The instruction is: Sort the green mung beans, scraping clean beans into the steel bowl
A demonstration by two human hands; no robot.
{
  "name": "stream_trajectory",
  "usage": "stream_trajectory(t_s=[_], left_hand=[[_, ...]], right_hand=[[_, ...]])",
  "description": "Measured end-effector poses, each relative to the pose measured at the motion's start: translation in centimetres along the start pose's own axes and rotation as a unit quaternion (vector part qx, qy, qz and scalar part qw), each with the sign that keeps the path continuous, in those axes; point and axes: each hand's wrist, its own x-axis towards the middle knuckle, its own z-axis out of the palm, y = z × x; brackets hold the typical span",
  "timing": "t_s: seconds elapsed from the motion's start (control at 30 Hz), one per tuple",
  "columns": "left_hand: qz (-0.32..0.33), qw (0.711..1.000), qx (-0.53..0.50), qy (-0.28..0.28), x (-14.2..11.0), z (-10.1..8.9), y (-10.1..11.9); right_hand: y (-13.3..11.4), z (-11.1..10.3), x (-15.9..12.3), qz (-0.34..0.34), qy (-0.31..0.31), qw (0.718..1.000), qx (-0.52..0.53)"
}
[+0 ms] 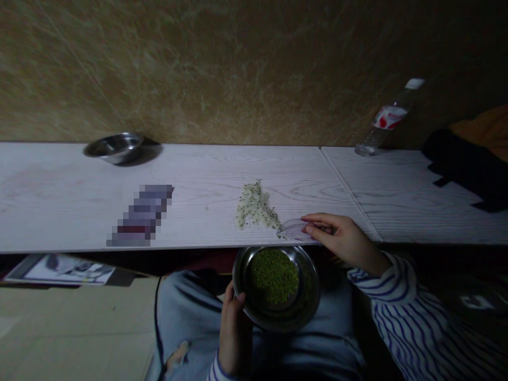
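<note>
My left hand (pixel 235 325) grips the left rim of a steel bowl (pixel 311 296), held just below the table's front edge above my lap. Small green beans (pixel 273 275), which look like mung beans, cover the bowl's bottom. Between the fingers of my right hand (pixel 337 235) is a thin, clear, purplish plastic piece (pixel 293 228) with a curved edge; its exact kind does not show. The plastic piece lies low over the table at the near right end of a spread heap of white grains mixed with green bits (pixel 256 206).
A second steel bowl (pixel 115 149) stands tilted-looking at the back left. On the left lies a pixelated flat object (pixel 141 214). A clear bottle (pixel 381 127) with a white cap is by the wall, and dark and orange cloth (pixel 472 153) lies at the right. The white table (pixel 206 159) meets a marbled wall.
</note>
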Motion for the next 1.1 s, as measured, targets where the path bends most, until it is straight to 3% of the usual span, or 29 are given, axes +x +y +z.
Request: stream_trajectory(t_s=[0.43,0.67,1.1], left_hand=[[0.009,1.000,0.000,-0.017,0.2,-0.5,0.0],[0.006,1.000,0.002,-0.009,0.2,-0.5,-0.2],[0.002,1.000,-0.004,-0.014,-0.1,-0.3,-0.1]], right_hand=[[-0.2,0.7,3.3,-0.040,-0.018,0.999,0.006],[0.9,-0.6,2.8,0.006,0.043,0.999,0.026],[0.4,-0.2,1.4,0.019,0.009,0.999,0.045]])
